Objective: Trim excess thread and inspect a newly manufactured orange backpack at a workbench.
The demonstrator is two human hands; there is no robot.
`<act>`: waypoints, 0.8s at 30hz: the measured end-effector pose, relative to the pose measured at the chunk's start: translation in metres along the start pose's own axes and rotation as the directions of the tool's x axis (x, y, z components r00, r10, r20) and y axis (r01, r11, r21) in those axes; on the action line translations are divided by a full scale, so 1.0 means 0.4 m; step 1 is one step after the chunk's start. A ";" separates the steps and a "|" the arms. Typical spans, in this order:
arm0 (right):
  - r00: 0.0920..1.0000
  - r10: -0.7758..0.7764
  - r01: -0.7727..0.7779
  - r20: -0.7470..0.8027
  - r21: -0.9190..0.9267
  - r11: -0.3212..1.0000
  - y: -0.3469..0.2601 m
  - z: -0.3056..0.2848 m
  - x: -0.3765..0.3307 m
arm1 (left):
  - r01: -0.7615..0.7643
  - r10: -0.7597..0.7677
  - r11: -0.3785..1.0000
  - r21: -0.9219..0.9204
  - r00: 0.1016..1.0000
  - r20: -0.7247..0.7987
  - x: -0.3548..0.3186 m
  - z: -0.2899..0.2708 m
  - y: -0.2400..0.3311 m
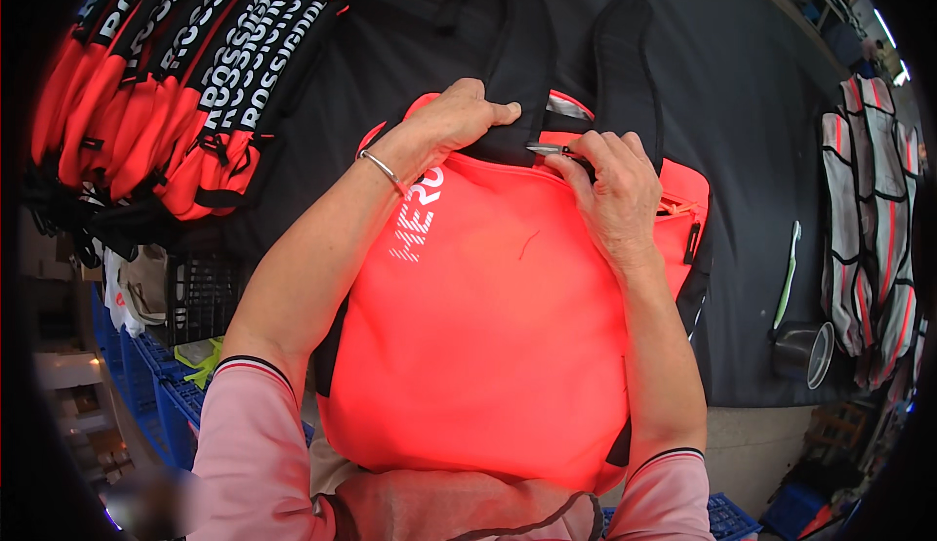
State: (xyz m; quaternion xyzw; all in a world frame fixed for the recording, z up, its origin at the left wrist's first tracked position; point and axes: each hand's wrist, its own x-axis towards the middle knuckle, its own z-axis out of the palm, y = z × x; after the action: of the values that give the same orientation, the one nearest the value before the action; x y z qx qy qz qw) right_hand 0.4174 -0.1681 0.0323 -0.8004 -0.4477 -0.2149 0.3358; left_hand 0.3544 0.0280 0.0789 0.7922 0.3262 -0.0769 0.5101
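A bright orange-red backpack [488, 326] with black straps [522, 43] lies on the black table cover, its bottom hanging over the edge toward me. My left hand [449, 121] grips the bag's top edge near the black handle. My right hand [610, 189] rests on the top right of the bag and pinches a small metal tool or zipper pull [549, 149]; which it is I cannot tell. A silver bracelet [383, 168] circles my left wrist.
A row of several matching orange-and-black bags [166, 72] lies stacked at the far left. A green-handled tool [788, 272] stands in a dark metal cup [805, 351] at the right. Striped fabric pieces [869, 228] hang at the far right. Blue crates [161, 385] stand below left.
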 end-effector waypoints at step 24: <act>0.937 0.340 -0.315 -0.080 0.229 0.921 -0.018 0.044 0.023 | 0.051 -0.032 0.931 -0.362 0.998 0.058 0.055 0.005 -0.081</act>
State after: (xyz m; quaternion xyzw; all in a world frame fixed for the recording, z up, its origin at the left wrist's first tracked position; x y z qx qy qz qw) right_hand 0.4166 -0.1472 0.0287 -0.8092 -0.3072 -0.1534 0.4767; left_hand 0.3526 0.0447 0.0436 0.6750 0.3382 -0.0464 0.6541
